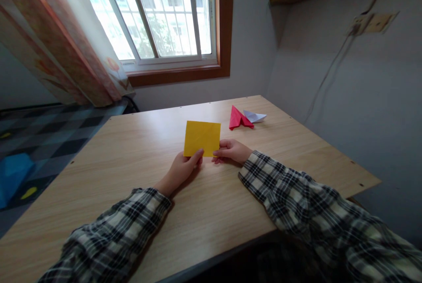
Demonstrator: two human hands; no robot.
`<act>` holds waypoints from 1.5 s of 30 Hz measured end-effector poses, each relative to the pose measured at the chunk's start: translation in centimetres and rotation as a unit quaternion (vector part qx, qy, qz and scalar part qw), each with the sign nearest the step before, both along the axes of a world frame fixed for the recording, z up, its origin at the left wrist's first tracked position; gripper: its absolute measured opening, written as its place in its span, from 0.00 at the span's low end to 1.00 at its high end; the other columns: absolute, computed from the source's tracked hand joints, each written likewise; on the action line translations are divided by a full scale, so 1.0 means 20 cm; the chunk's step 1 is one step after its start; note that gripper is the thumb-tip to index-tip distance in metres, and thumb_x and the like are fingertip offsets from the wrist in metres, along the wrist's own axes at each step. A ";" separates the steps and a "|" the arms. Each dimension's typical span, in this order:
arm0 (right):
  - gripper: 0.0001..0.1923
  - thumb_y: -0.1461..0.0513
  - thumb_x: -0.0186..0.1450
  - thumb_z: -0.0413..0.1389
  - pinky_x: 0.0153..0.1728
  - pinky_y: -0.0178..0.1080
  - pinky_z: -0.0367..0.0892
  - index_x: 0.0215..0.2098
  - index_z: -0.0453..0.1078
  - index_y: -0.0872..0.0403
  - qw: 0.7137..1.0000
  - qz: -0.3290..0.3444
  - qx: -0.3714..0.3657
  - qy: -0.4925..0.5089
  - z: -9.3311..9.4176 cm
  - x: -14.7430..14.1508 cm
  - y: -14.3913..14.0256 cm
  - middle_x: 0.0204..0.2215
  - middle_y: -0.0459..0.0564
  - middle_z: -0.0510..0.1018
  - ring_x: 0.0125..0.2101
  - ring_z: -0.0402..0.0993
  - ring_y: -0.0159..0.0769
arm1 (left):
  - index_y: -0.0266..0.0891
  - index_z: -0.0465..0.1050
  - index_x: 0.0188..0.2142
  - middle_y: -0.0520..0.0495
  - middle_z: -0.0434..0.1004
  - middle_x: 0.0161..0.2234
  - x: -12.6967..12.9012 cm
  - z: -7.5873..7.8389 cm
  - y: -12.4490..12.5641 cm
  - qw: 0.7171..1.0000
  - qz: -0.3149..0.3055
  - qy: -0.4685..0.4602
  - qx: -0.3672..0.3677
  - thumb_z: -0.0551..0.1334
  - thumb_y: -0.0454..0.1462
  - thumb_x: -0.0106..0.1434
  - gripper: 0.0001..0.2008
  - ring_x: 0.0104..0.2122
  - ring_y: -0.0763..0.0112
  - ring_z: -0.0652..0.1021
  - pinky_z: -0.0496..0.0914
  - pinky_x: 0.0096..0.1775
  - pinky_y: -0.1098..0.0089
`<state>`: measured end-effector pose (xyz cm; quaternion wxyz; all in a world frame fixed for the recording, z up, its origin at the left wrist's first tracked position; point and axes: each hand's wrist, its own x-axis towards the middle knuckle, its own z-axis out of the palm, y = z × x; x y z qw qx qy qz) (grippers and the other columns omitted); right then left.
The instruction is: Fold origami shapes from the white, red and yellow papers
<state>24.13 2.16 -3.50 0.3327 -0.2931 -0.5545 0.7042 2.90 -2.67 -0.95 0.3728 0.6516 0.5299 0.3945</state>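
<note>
A yellow sheet of paper, roughly square with faint crease lines, is held up over the table between my two hands. My left hand grips its lower left edge, thumb on the front face and fingers behind. My right hand pinches the lower right corner between thumb and fingers. Part of the fingers of my left hand is hidden behind the paper.
A red folded paper piece and a white paper boat lie on the wooden table toward its far right. Blue paper rests on the checked cloth at left. A wall stands close along the right side.
</note>
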 end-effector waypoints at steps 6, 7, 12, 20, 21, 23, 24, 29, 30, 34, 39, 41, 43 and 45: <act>0.16 0.54 0.62 0.67 0.25 0.29 0.72 0.36 0.75 0.59 0.999 -0.038 0.014 -0.009 0.01 -0.01 0.00 0.26 0.49 0.81 0.23 0.75 0.28 | 0.40 0.64 0.20 0.52 0.66 0.18 0.00 0.00 -0.01 1.000 -0.011 0.000 -0.019 0.60 0.53 0.60 0.22 0.20 0.72 0.66 0.61 0.23 0.70; 0.16 0.54 0.63 0.66 0.24 0.29 0.72 0.36 0.75 0.59 0.999 -0.050 0.007 -0.005 0.01 -0.01 0.00 0.26 0.49 0.80 0.23 0.75 0.27 | 0.41 0.64 0.20 0.52 0.65 0.18 -0.01 0.00 -0.01 1.000 -0.017 0.000 -0.026 0.60 0.53 0.60 0.22 0.20 0.72 0.65 0.60 0.23 0.70; 0.13 0.56 0.64 0.65 0.23 0.27 0.72 0.39 0.75 0.58 0.995 -0.091 -0.027 0.023 0.00 -0.01 0.00 0.28 0.49 0.81 0.23 0.75 0.27 | 0.41 0.63 0.19 0.52 0.64 0.17 -0.01 0.00 -0.03 0.998 -0.038 -0.005 -0.046 0.61 0.52 0.59 0.21 0.18 0.74 0.64 0.57 0.22 0.71; 0.14 0.58 0.60 0.69 0.28 0.31 0.75 0.36 0.76 0.62 0.997 -0.067 -0.035 0.000 0.01 0.00 0.00 0.27 0.54 0.82 0.24 0.77 0.30 | 0.35 0.74 0.31 0.43 0.78 0.30 -0.01 -0.02 0.03 0.998 -0.006 -0.062 -0.019 0.60 0.51 0.62 0.20 0.28 0.67 0.75 0.69 0.30 0.69; 0.15 0.58 0.59 0.70 0.28 0.32 0.75 0.35 0.76 0.62 0.998 -0.057 -0.033 -0.002 0.01 0.00 0.00 0.27 0.54 0.82 0.24 0.77 0.30 | 0.34 0.74 0.33 0.41 0.79 0.32 -0.01 -0.03 0.03 0.996 -0.004 -0.084 -0.015 0.60 0.51 0.62 0.20 0.30 0.65 0.76 0.70 0.33 0.67; 0.17 0.58 0.56 0.71 0.29 0.31 0.76 0.34 0.76 0.63 0.999 -0.038 -0.026 -0.001 0.01 0.00 -0.01 0.27 0.54 0.83 0.24 0.78 0.30 | 0.33 0.74 0.37 0.39 0.80 0.36 -0.01 -0.05 0.04 0.992 -0.008 -0.125 -0.015 0.61 0.51 0.62 0.21 0.33 0.63 0.78 0.73 0.38 0.64; 0.17 0.57 0.56 0.71 0.28 0.31 0.76 0.34 0.76 0.63 0.999 -0.033 -0.025 0.000 0.01 0.00 -0.01 0.27 0.54 0.83 0.24 0.78 0.30 | 0.33 0.74 0.38 0.39 0.81 0.37 -0.01 -0.05 0.05 0.990 -0.012 -0.139 -0.017 0.61 0.51 0.62 0.21 0.34 0.62 0.78 0.73 0.39 0.63; 0.18 0.52 0.66 0.63 0.24 0.29 0.74 0.37 0.76 0.60 0.997 -0.065 -0.035 -0.007 0.01 0.00 -0.01 0.28 0.54 0.83 0.24 0.80 0.31 | 0.32 0.75 0.40 0.38 0.81 0.39 -0.02 -0.08 0.05 0.987 -0.031 -0.155 -0.026 0.62 0.50 0.62 0.21 0.37 0.60 0.80 0.74 0.42 0.61; 0.17 0.52 0.68 0.61 0.24 0.29 0.74 0.37 0.75 0.60 0.997 -0.070 -0.037 -0.012 0.01 -0.01 -0.01 0.28 0.54 0.83 0.24 0.80 0.31 | 0.32 0.75 0.39 0.38 0.81 0.39 -0.02 -0.08 0.05 0.988 -0.031 -0.150 -0.026 0.62 0.50 0.62 0.20 0.37 0.60 0.80 0.74 0.42 0.61; 0.17 0.53 0.70 0.58 0.22 0.29 0.73 0.36 0.74 0.60 0.997 -0.066 -0.042 -0.022 0.02 -0.01 -0.01 0.23 0.53 0.82 0.21 0.79 0.31 | 0.32 0.76 0.39 0.37 0.82 0.38 -0.02 -0.06 0.04 0.990 -0.034 -0.133 -0.030 0.62 0.50 0.62 0.21 0.37 0.60 0.80 0.75 0.40 0.63; 0.19 0.51 0.70 0.57 0.22 0.30 0.74 0.36 0.74 0.60 0.998 -0.047 -0.038 -0.029 0.02 -0.01 -0.01 0.23 0.54 0.82 0.21 0.79 0.31 | 0.32 0.79 0.42 0.35 0.83 0.41 -0.01 -0.03 0.01 0.992 -0.075 -0.083 -0.052 0.63 0.49 0.62 0.21 0.38 0.58 0.81 0.75 0.39 0.64; 0.19 0.51 0.70 0.57 0.22 0.29 0.73 0.35 0.73 0.60 0.998 -0.047 -0.035 -0.028 0.03 -0.01 -0.01 0.23 0.53 0.82 0.21 0.79 0.31 | 0.32 0.79 0.41 0.35 0.83 0.42 -0.01 -0.03 0.01 0.995 -0.066 -0.065 -0.047 0.63 0.49 0.61 0.20 0.38 0.58 0.81 0.75 0.40 0.62; 0.18 0.51 0.70 0.58 0.21 0.28 0.73 0.35 0.73 0.60 0.998 -0.053 -0.032 -0.021 0.03 -0.02 -0.01 0.22 0.52 0.81 0.20 0.79 0.31 | 0.32 0.79 0.40 0.34 0.83 0.42 -0.02 -0.03 0.01 0.996 -0.056 -0.061 -0.045 0.63 0.49 0.62 0.21 0.38 0.57 0.81 0.75 0.41 0.61; 0.17 0.52 0.70 0.58 0.21 0.28 0.72 0.36 0.73 0.59 0.998 -0.059 -0.030 -0.014 0.03 -0.02 -0.01 0.21 0.51 0.81 0.20 0.78 0.30 | 0.32 0.79 0.41 0.34 0.83 0.43 -0.02 -0.02 0.01 0.996 -0.051 -0.065 -0.046 0.63 0.49 0.62 0.21 0.39 0.56 0.81 0.76 0.41 0.61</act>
